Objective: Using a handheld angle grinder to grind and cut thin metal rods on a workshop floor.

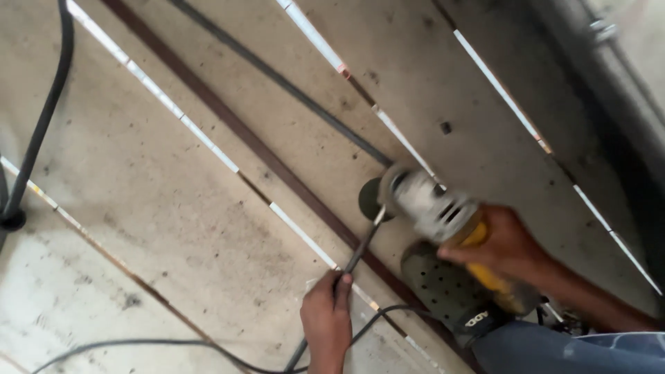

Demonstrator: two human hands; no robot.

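From the head camera, the view looks down on a dusty concrete floor (173,228) crossed by slanted metal strips.

The right hand (506,244) is wrapped around the yellow body of an angle grinder (443,215), fingers curled tight over the grip. The grinder's grey head points up and left, and its dark disc (370,199) sits at the edge of a long dark metal bar (277,166) that runs diagonally across the floor.

The left hand (327,315) is closed in a fist around the lower end of a thin metal key (364,246). The key slants up and to the right, and its upper end meets the grinder head just beside the disc.

A perforated dark shoe (447,291) rests on the floor right under the grinder, touching the dark bar, with a grey trouser leg (547,350) below it.

A thin black cable (208,346) curves along the bottom of the floor and passes under the left hand. A thicker black hose (45,111) runs down the left edge. Pale shiny strips (208,142) lie parallel to the dark bar.
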